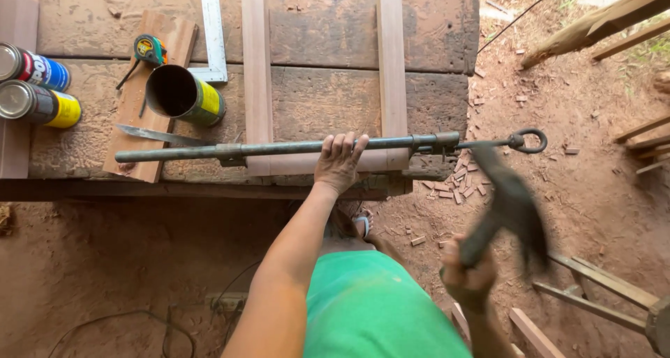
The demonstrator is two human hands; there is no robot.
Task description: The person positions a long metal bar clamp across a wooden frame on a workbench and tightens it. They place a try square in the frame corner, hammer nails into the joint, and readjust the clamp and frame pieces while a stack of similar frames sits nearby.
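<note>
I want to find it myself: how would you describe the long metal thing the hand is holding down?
Look at the old wooden workbench. Along its near edge lies a long metal bar clamp, crossing two pale upright wooden strips, with the left hand pressing on it. Unlike the cans and the metal square, it has a ring at its right end.

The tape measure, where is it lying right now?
In the head view, the tape measure lies upper left on a wooden board, just above the open can, left of the metal square.
</note>
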